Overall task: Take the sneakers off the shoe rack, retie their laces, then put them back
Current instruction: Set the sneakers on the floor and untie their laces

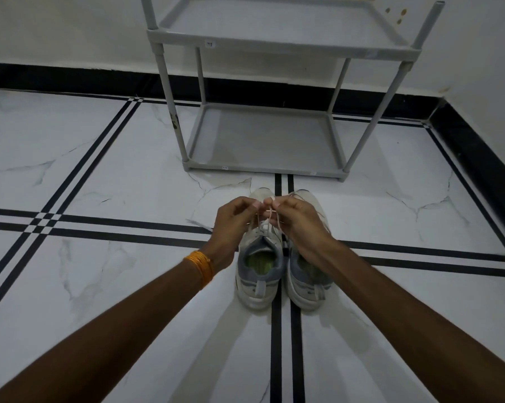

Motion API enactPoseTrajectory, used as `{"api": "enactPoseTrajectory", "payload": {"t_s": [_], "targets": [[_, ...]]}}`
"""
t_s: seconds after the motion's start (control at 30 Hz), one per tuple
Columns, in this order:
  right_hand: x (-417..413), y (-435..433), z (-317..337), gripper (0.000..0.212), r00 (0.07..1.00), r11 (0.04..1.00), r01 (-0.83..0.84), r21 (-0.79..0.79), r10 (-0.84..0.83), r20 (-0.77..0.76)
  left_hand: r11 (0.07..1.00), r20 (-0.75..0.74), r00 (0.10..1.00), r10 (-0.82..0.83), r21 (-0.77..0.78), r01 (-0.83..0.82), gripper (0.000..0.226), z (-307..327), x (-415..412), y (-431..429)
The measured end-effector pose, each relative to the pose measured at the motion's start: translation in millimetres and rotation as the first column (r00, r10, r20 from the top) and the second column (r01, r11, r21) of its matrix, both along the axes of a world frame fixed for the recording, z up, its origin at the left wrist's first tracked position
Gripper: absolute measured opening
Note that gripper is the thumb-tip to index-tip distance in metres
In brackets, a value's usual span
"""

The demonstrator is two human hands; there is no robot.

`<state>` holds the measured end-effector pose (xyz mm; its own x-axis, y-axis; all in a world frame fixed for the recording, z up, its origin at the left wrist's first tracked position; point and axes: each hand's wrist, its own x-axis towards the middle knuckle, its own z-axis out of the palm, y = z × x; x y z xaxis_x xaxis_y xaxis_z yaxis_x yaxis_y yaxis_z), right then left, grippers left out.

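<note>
Two forearms reach forward. Left hand (233, 218) and right hand (299, 218) each pinch a lace (270, 212) end above the left sneaker (260, 266), tying it; the pair sits on the floor (100, 170) before the empty rack (262, 135).

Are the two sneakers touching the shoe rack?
Apart. The head view shows bare floor tile between the sneakers and the shoe rack front edge.
</note>
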<state>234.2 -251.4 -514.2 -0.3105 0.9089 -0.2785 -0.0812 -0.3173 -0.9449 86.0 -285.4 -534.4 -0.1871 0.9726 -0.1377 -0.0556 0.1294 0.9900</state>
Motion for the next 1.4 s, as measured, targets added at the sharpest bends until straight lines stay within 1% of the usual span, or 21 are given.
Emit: {"api": "enactPoseTrajectory", "payload": {"t_s": [0.13,0.27,0.33,0.47,0.53,0.57,0.63,0.7,0.77,0.87,0.9,0.93,0.97,1.03,1.07,1.13,1.2,1.23,1.27,1.33,1.4], "targets": [[-2.7,3.6,-10.2,0.022,0.994,0.999,0.04,0.037,-0.043,0.096,0.997,-0.031,0.999,0.017,0.069,-0.015,0.022,-3.6,5.8,0.1],[2.4,4.3,-9.2,0.019,0.989,0.997,0.064,0.032,-0.067,0.128,0.999,-0.058,0.998,-0.027,0.035,0.029,0.021,-10.8,3.2,-2.2],[3.1,2.8,-7.4,0.018,0.989,0.997,0.081,0.016,-0.083,0.123,0.999,-0.033,0.999,-0.033,0.021,0.033,0.021,-11.1,1.0,-2.1],[4.8,4.5,-9.7,0.022,0.978,0.976,0.202,-0.079,-0.196,0.075,1.0,0.059,0.998,0.006,-0.026,-0.005,0.022,-2.5,-2.8,-0.1],[5.6,5.3,-12.7,0.018,0.976,0.978,0.196,-0.067,-0.188,0.106,0.995,0.105,0.994,-0.01,-0.099,0.021,0.036,0.7,-4.7,2.0],[6.0,6.0,-14.5,0.017,0.976,0.986,0.165,-0.029,-0.159,0.151,0.988,0.107,0.993,-0.044,-0.142,0.059,0.044,0.1,-6.7,3.9],[6.9,8.6,-18.1,0.015,0.962,0.992,0.049,0.112,-0.078,0.262,0.967,0.055,0.988,-0.144,-0.205,0.152,0.053,-1.9,-11.5,8.8],[7.9,11.7,-17.8,0.015,0.924,0.956,-0.104,0.273,-0.009,0.382,0.953,0.032,0.974,-0.223,-0.205,0.225,0.042,-1.4,-15.6,12.4],[9.9,13.2,-15.3,0.017,0.89,0.902,-0.218,0.372,0.028,0.455,0.949,0.077,0.968,-0.238,-0.195,0.249,0.028,1.9,-16.5,13.2],[12.8,11.3,-13.0,0.024,0.886,0.856,-0.253,0.451,0.018,0.463,0.954,0.112,0.973,-0.202,-0.202,0.222,0.028,4.3,-16.4,16.1],[13.4,9.0,-12.8,0.025,0.884,0.843,-0.251,0.475,0.001,0.467,0.959,0.098,0.979,-0.179,-0.204,0.196,0.028,4.1,-15.5,17.1],[13.7,7.2,-13.8,0.025,0.875,0.823,-0.258,0.507,-0.023,0.484,0.966,0.047,0.987,-0.152,-0.205,0.159,0.025,2.6,-14.1,18.4],[14.0,5.7,-15.3,0.025,0.853,0.788,-0.286,0.546,-0.05,0.519,0.973,-0.055,0.99,-0.133,-0.195,0.12,0.019,1.0,-12.6,19.0],[11.6,3.8,-18.0,0.025,0.778,0.68,-0.402,0.613,-0.099,0.62,0.986,-0.219,0.969,-0.112,-0.149,0.08,0.01,-0.6,-9.3,17.1],[9.3,3.8,-19.1,0.023,0.746,0.638,-0.447,0.627,-0.121,0.655,0.99,-0.248,0.963,-0.101,-0.12,0.073,0.011,-1.6,-8.3,16.3],[5.6,4.2,-20.4,0.019,0.683,0.61,-0.503,0.612,-0.154,0.714,0.996,-0.305,0.948,-0.085,-0.052,0.073,0.016,-2.9,-7.7,14.7],[3.4,4.4,-24.3,0.018,0.593,0.587,-0.567,0.578,-0.197,0.781,0.993,-0.456,0.888,-0.069,0.053,0.104,0.02,-3.3,-8.9,14.5],[2.2,3.6,-27.4,0.017,0.554,0.577,-0.591,0.564,-0.218,0.803,0.983,-0.566,0.823,-0.053,0.116,0.144,0.021,-3.1,-10.1,14.8],[0.6,2.9,-29.6,0.017,0.53,0.581,-0.598,0.552,-0.231,0.816,0.966,-0.679,0.734,-0.025,0.174,0.194,0.021,-3.0,-10.9,15.0],[-3.9,2.3,-27.6,0.015,0.513,0.644,-0.571,0.51,-0.205,0.834,0.926,-0.843,0.538,0.023,0.221,0.307,0.017,-1.8,-11.4,14.6],[-6.8,3.7,-19.1,0.015,0.528,0.752,-0.511,0.417,-0.108,0.842,0.906,-0.927,0.375,0.002,0.161,0.392,0.016,0.1,-8.7,13.7]]}}
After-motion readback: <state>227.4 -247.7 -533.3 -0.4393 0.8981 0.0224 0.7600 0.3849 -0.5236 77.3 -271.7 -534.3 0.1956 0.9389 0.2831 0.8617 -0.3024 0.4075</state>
